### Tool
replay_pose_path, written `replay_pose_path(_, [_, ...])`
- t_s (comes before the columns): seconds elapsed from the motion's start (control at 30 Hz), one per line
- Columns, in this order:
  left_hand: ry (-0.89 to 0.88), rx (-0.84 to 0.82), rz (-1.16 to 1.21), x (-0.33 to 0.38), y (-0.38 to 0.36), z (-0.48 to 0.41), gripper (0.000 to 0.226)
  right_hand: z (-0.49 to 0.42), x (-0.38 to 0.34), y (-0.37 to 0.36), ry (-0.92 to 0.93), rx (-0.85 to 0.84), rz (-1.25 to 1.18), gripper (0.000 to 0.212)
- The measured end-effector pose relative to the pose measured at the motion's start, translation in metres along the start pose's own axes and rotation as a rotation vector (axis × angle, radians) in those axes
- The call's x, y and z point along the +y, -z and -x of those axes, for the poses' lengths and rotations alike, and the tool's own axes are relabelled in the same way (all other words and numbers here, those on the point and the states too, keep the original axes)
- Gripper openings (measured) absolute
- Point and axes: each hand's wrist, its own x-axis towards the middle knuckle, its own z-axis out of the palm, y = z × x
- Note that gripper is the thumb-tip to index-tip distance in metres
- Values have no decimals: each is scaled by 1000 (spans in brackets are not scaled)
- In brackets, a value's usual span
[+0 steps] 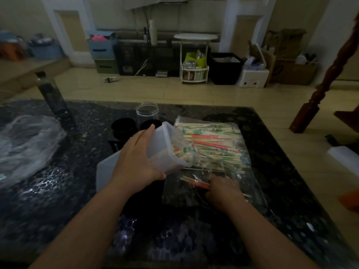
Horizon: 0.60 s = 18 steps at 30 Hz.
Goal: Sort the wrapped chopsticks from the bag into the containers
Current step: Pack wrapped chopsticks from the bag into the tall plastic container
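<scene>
Fingers [144, 133] of the left hand [136, 158], at frame centre, curl over the upper wall of a translucent tub [165, 152], with the thumb under its lower edge. The tub is gripped tilted, its mouth facing right and touching the bag [240, 133]. A few wrapped sticks show inside the tub's mouth.

Clear and lying flat on the table [58, 210], the bag sits right of centre. Its far half holds the heap of chopsticks [213, 140], in green-printed and red wrappers, lying roughly left to right.

Right hand [223, 193], lower right of centre, is seen through the bag's clear film at its near end. Its fingers are curled round a red-wrapped pair [201, 184], which points toward the left. A few loose sticks lie just above that pair. Whether the hand is inside the bag or only under a fold of film cannot be told.

Behind the tub stands an open clear jar [147, 111], upright. Two black round caps [123, 128] lie just in front of it. A white lid [105, 171] lies flat beneath the left wrist. A crumpled bag [25, 144] rests at the left edge.
</scene>
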Motion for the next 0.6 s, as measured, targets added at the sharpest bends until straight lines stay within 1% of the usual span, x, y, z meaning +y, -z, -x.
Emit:
replay_pose_path(0.17, [5, 1, 3, 1, 1, -1, 132, 9, -4, 12, 5, -9, -113, 30])
replay_pose_path(0.23, [8, 0, 0, 1, 1, -2, 133, 11, -5, 18, 12, 2, -117, 26])
replay_pose_path(0.33, [3, -1, 0, 1, 1, -1, 133, 16, -6, 24, 24, 28, -90, 28])
replay_pose_path(0.5, [1, -7, -7, 3, 0, -1, 133, 26, -8, 30, 104, 35, -114, 32])
replay_pose_path(0.6, [6, -6, -5, 3, 0, 0, 133, 29, -6, 33, 141, 27, -64, 33])
